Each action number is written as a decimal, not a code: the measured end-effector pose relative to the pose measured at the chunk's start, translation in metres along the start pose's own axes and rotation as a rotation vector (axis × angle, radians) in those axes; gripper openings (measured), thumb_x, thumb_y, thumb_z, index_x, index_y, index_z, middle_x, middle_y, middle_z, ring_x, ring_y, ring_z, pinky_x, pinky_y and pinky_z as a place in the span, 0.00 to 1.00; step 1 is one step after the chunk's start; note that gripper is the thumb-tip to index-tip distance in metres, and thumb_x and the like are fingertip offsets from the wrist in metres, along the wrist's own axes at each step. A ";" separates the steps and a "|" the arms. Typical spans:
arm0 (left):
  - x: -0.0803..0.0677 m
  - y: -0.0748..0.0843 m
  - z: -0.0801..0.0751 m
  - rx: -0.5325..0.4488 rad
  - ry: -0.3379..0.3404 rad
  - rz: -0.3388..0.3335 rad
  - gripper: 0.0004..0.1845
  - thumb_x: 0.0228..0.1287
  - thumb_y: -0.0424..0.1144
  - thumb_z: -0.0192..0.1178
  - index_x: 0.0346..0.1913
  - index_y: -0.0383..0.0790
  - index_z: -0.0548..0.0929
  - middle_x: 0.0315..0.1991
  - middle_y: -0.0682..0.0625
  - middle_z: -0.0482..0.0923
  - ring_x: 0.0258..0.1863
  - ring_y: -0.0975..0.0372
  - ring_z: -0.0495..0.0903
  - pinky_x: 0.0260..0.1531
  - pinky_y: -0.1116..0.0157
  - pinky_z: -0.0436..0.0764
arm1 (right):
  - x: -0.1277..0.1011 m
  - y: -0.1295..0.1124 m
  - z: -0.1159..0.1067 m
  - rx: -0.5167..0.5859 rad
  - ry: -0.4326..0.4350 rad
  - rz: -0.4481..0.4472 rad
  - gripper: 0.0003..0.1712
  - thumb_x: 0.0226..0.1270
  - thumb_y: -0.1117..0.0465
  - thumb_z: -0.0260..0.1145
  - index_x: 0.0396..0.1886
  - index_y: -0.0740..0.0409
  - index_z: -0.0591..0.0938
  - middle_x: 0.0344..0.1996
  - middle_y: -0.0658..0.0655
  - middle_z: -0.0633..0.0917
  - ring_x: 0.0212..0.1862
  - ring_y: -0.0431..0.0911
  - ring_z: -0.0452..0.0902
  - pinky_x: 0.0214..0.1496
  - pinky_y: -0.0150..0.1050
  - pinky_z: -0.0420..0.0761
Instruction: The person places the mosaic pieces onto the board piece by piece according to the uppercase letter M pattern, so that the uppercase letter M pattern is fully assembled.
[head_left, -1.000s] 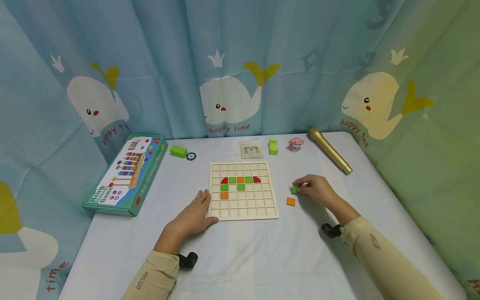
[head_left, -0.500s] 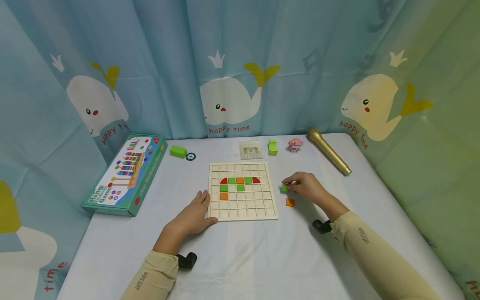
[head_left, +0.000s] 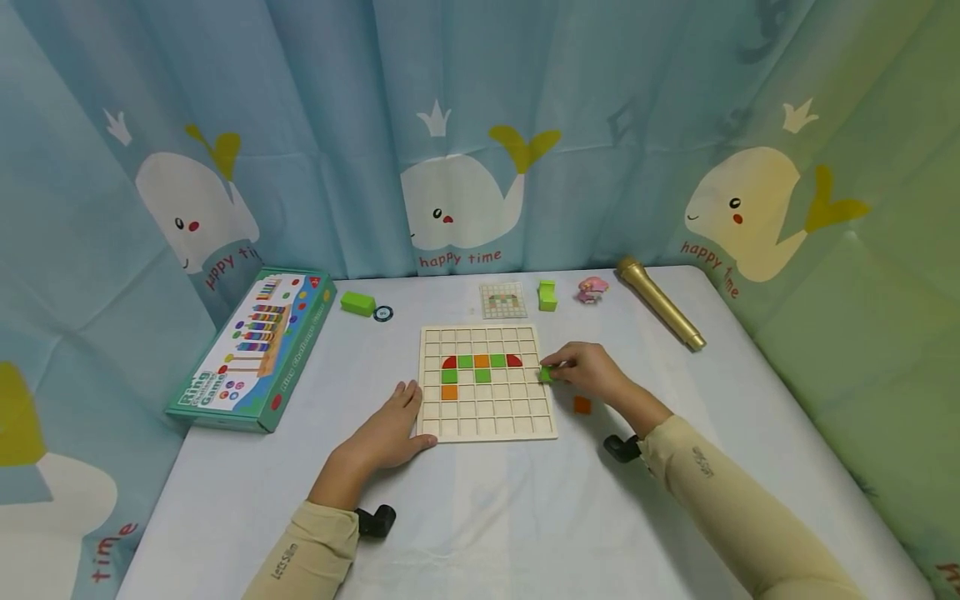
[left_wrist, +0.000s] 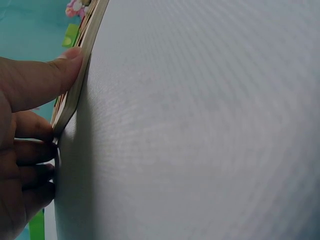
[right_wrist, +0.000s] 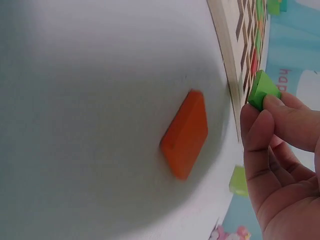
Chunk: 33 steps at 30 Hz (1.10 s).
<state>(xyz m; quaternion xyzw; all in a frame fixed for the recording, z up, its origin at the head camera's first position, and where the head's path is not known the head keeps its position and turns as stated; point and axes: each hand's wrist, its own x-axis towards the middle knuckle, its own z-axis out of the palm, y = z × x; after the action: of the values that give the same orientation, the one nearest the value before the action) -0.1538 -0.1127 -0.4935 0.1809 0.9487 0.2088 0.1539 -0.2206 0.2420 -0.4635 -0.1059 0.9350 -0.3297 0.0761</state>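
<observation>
Between thumb and fingers, my right hand (head_left: 588, 367) pinches a green square tile (right_wrist: 262, 89) at the right edge of the wooden grid board (head_left: 495, 425). Red, green and orange tiles sit in the board's upper and left cells, including an orange tile (head_left: 449, 392). Another orange tile (right_wrist: 186, 137) lies on the cloth below the right hand. My left hand (head_left: 386, 425) rests at the board's lower left corner, fingers extended along the left side and thumb (left_wrist: 65, 70) touching the front edge.
Behind the board lie a pattern card (head_left: 503, 301), a green block (head_left: 547, 296), a pink figurine (head_left: 592, 289) and a gold microphone (head_left: 660, 304). To the left are a game box (head_left: 255, 350), a green rectangular block (head_left: 357, 303) and a round chip (head_left: 383, 313).
My right hand has moved left with the green tile, from beside the loose orange tile to the board's right edge. The left hand has stayed in place.
</observation>
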 end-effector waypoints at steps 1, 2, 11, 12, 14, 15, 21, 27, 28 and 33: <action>0.000 0.000 0.000 0.000 -0.001 -0.001 0.48 0.68 0.52 0.65 0.77 0.25 0.54 0.79 0.35 0.47 0.79 0.46 0.43 0.74 0.51 0.53 | 0.001 -0.001 0.001 0.000 -0.003 -0.002 0.12 0.64 0.69 0.71 0.47 0.60 0.90 0.41 0.57 0.86 0.36 0.47 0.76 0.35 0.37 0.80; 0.000 0.000 0.000 -0.001 -0.001 0.001 0.48 0.68 0.52 0.65 0.77 0.25 0.54 0.79 0.35 0.47 0.79 0.46 0.43 0.74 0.51 0.54 | 0.002 -0.002 0.003 0.001 -0.007 -0.005 0.12 0.64 0.69 0.71 0.47 0.59 0.90 0.41 0.57 0.86 0.36 0.47 0.76 0.35 0.37 0.80; 0.000 -0.001 0.000 0.002 0.002 -0.006 0.48 0.68 0.52 0.65 0.77 0.25 0.54 0.79 0.35 0.47 0.79 0.46 0.43 0.74 0.51 0.54 | 0.013 -0.012 0.014 0.015 -0.012 -0.059 0.11 0.63 0.69 0.72 0.45 0.59 0.91 0.42 0.56 0.88 0.37 0.46 0.76 0.36 0.38 0.79; 0.000 -0.001 0.000 0.000 0.003 -0.006 0.48 0.68 0.52 0.65 0.77 0.25 0.54 0.79 0.35 0.47 0.79 0.46 0.43 0.74 0.51 0.54 | 0.014 -0.013 0.016 0.015 -0.013 -0.062 0.11 0.64 0.69 0.72 0.46 0.59 0.91 0.41 0.56 0.87 0.37 0.46 0.76 0.37 0.38 0.78; 0.001 -0.001 0.000 0.003 0.001 -0.006 0.48 0.68 0.53 0.65 0.77 0.26 0.54 0.79 0.35 0.47 0.79 0.46 0.43 0.74 0.51 0.54 | 0.016 -0.015 0.018 0.014 -0.015 -0.069 0.12 0.64 0.69 0.72 0.46 0.58 0.91 0.41 0.56 0.87 0.37 0.46 0.75 0.37 0.38 0.78; 0.001 -0.002 0.000 0.003 0.001 -0.005 0.48 0.68 0.53 0.65 0.77 0.26 0.54 0.79 0.35 0.47 0.79 0.46 0.43 0.74 0.51 0.54 | 0.017 -0.016 0.019 0.014 -0.017 -0.072 0.12 0.64 0.69 0.72 0.46 0.58 0.91 0.40 0.56 0.87 0.37 0.46 0.75 0.37 0.39 0.78; 0.002 -0.003 0.001 0.004 0.002 0.006 0.48 0.68 0.53 0.65 0.77 0.26 0.54 0.79 0.35 0.46 0.79 0.47 0.43 0.74 0.52 0.54 | 0.022 -0.022 0.024 0.000 -0.029 -0.099 0.11 0.65 0.68 0.72 0.46 0.57 0.91 0.42 0.55 0.87 0.37 0.46 0.76 0.38 0.39 0.78; 0.002 -0.004 0.001 -0.002 0.004 0.017 0.48 0.68 0.53 0.65 0.77 0.26 0.54 0.79 0.35 0.47 0.79 0.46 0.43 0.74 0.51 0.54 | 0.027 -0.023 0.029 -0.022 -0.042 -0.121 0.11 0.66 0.68 0.71 0.46 0.57 0.91 0.44 0.56 0.87 0.41 0.46 0.78 0.41 0.40 0.80; 0.002 -0.004 0.001 -0.003 0.005 0.019 0.48 0.68 0.53 0.65 0.77 0.25 0.54 0.79 0.35 0.47 0.79 0.46 0.44 0.74 0.52 0.54 | 0.027 -0.023 0.029 -0.025 -0.042 -0.124 0.11 0.66 0.68 0.71 0.46 0.57 0.91 0.45 0.56 0.87 0.43 0.47 0.79 0.42 0.41 0.80; 0.002 -0.005 0.001 -0.008 0.015 0.024 0.48 0.68 0.52 0.65 0.77 0.25 0.55 0.79 0.34 0.48 0.79 0.46 0.44 0.74 0.51 0.54 | 0.029 -0.024 0.033 -0.044 -0.032 -0.147 0.09 0.65 0.69 0.71 0.43 0.58 0.91 0.43 0.55 0.88 0.48 0.49 0.82 0.48 0.44 0.82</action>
<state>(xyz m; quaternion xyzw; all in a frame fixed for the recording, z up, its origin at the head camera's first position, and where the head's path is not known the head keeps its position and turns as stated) -0.1562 -0.1155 -0.4972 0.1900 0.9467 0.2159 0.1452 -0.2383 0.1961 -0.4759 -0.1813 0.9303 -0.3122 0.0640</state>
